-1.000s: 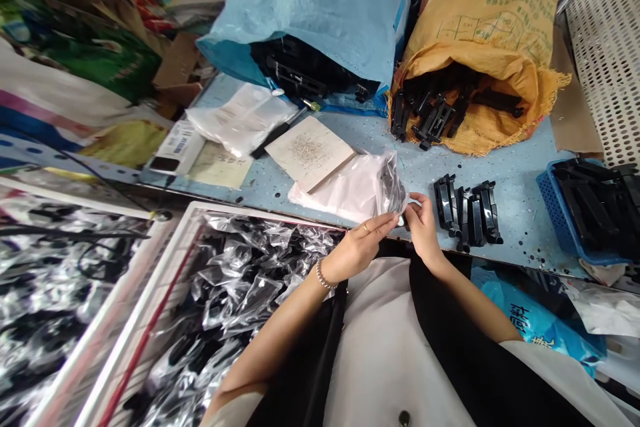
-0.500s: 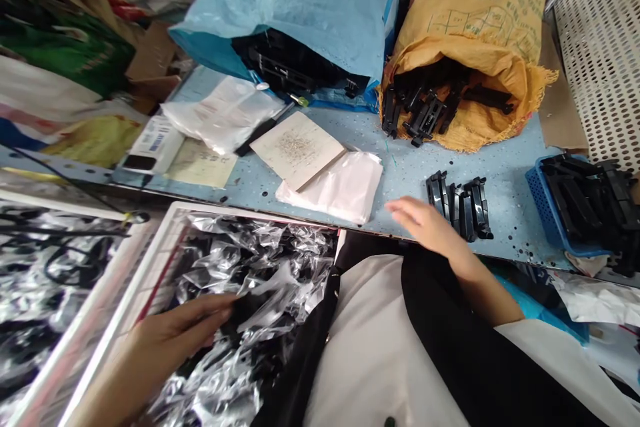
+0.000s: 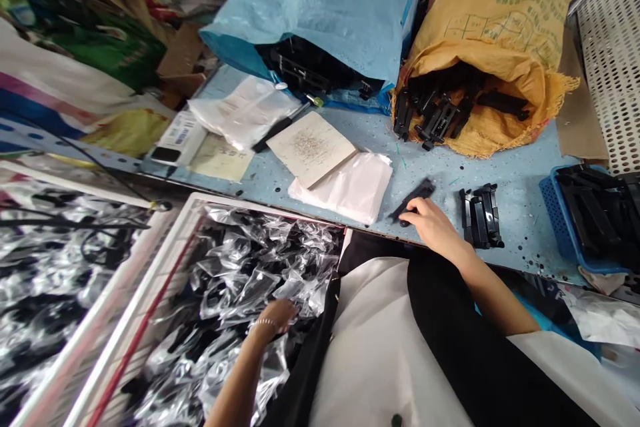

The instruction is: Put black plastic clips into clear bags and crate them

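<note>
My right hand (image 3: 429, 223) rests on the blue table (image 3: 435, 167) near its front edge, fingers closed on a long black plastic part (image 3: 413, 199). A small group of the same black parts (image 3: 480, 215) stands just right of it. A stack of clear plastic bags (image 3: 347, 187) lies to its left. My left hand (image 3: 277, 317) is down in the white crate (image 3: 170, 260) of bagged black parts, its fingers buried among the bags and hidden.
A blue sack (image 3: 320, 13) and a yellow sack (image 3: 495, 47) of black parts lie at the back of the table. A blue basket (image 3: 560, 220) of parts stands at the right, under a white perforated bin (image 3: 610, 60). Cardboard sheet (image 3: 311, 148) and papers lie centre-left.
A second ago both hands held a clear bag with a part at the table edge. The left hand has gone down into the crate. The right hand has taken hold of a black part.
</note>
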Demonstrator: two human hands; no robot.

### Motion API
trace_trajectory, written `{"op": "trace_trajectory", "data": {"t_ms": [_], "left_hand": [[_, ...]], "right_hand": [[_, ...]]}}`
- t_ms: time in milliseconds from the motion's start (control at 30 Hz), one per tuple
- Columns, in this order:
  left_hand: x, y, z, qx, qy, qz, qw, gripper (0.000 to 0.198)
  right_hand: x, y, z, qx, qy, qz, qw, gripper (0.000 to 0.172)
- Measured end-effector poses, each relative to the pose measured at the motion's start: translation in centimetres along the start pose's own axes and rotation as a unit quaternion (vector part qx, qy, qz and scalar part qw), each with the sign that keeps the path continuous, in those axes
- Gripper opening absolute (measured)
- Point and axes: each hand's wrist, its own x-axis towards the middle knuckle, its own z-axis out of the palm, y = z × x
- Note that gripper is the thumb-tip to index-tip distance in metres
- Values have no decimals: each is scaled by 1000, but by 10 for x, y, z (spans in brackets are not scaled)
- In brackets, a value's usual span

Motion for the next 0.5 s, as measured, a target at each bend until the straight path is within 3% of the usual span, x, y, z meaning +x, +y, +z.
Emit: {"op": "trace_trajectory", "data": {"t_ms": [67,133,200,233,333,433,500], "left_hand": [[20,14,-6,6,21,-7,1000,36],[51,46,-11,12,79,27,996,38],[86,90,-13,41,202,131,970,34],[102,111,-12,71,246,149,955,30],[141,154,-10,119,261,147,947,13],[159,155,-17,28,229,128,964,12],[163,143,-25,-85,192,105,972,17]], "right_hand": [[-7,5,3,9,36,16,999,34],[-11,10,7,20,71,48,996,29],[-14,14,13,28,99,87,991,21],[-15,16,17,32,108,110,987,23],[-17,23,27,67,125,179,974,30],[-17,32,28,224,132,235,936,25],[-14,34,27,420,126,261,860,24]]}}
